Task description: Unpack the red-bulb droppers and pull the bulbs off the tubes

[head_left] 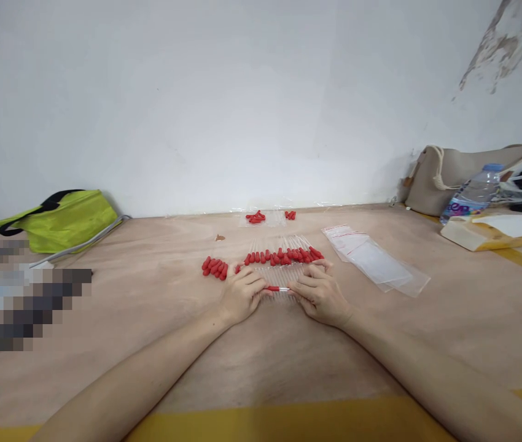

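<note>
My left hand (241, 293) and my right hand (317, 293) meet near the middle of the table, fingers pinched on one clear glass dropper tube with a red rubber bulb (276, 288) held level between them. Just beyond lies a row of several finished droppers with red bulbs (284, 255). A small heap of loose red bulbs (215, 267) sits left of my left hand. Under my hands lie several bare clear tubes (282, 277).
Clear zip bags (374, 261) lie to the right. More red bulbs on plastic (261, 217) sit by the wall. A green bag (61, 220) is far left; a beige bag (449, 175), water bottle (470, 193) and papers (495, 230) far right.
</note>
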The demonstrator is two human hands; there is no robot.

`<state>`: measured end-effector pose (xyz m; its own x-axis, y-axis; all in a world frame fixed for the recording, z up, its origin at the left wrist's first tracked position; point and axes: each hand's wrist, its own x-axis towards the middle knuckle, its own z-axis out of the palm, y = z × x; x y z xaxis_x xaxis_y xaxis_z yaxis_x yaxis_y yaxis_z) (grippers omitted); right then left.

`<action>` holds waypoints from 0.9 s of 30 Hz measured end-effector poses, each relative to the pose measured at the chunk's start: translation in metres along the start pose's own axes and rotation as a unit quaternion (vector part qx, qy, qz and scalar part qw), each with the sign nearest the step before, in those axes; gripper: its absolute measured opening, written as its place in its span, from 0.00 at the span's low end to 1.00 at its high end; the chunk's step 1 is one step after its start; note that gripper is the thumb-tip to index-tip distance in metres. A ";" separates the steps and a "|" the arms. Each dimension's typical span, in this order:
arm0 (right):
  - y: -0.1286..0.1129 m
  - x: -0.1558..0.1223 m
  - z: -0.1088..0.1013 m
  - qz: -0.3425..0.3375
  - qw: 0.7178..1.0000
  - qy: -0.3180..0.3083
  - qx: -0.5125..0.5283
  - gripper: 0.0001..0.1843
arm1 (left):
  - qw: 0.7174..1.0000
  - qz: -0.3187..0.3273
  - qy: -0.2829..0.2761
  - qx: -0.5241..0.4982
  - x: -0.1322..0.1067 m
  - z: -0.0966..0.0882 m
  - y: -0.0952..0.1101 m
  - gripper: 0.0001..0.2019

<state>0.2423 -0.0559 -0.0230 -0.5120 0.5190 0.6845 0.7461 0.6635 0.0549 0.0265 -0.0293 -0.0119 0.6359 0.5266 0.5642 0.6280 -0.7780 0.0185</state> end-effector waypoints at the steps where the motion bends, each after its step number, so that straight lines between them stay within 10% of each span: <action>1: 0.000 0.000 0.000 -0.002 1.000 0.000 0.001 0.12 | 1.000 0.003 0.001 -0.002 0.000 0.000 0.000 0.12; 22: 0.003 -0.005 -0.007 0.018 0.999 0.009 0.028 0.10 | 0.998 0.022 0.053 0.008 -0.003 0.000 0.004 0.08; 27: 0.012 -0.006 -0.014 0.090 0.995 0.017 0.027 0.11 | 0.987 -0.090 0.122 -0.049 0.000 -0.014 -0.011 0.09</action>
<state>0.2605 -0.0583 -0.0161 -0.3558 0.6140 0.7046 0.8005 0.5893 -0.1092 0.0139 -0.0256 -0.0004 0.3833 0.5696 0.7271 0.6668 -0.7153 0.2089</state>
